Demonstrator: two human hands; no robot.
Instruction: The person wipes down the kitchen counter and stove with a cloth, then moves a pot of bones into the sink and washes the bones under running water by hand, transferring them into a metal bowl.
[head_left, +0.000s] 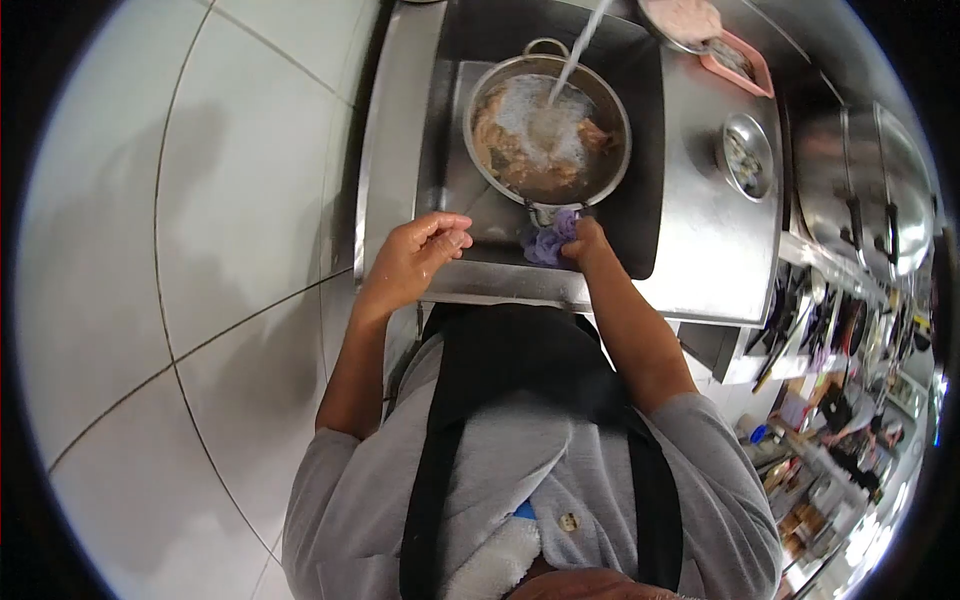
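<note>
A round metal pot (622,150) with two loop handles stands in the steel sink (485,240). Water (580,45) pours into it from above, over foam and brownish chunks of food (500,140) that look like meat. At the pot's near handle, my right hand (588,243) is closed on a crumpled purple scrubber (545,246); whether its fingers also touch the handle is hidden. My left hand (425,252) looks wet and is held over the sink's near left edge, apart from the pot, fingers loosely bent and nothing in them.
On the steel counter (715,250) to the right sit a small metal bowl (745,157), a pink tray (752,62) and a bowl of pale pink food (685,20). Large lidded pots (850,190) stand farther right. White tiles (250,180) cover the left side.
</note>
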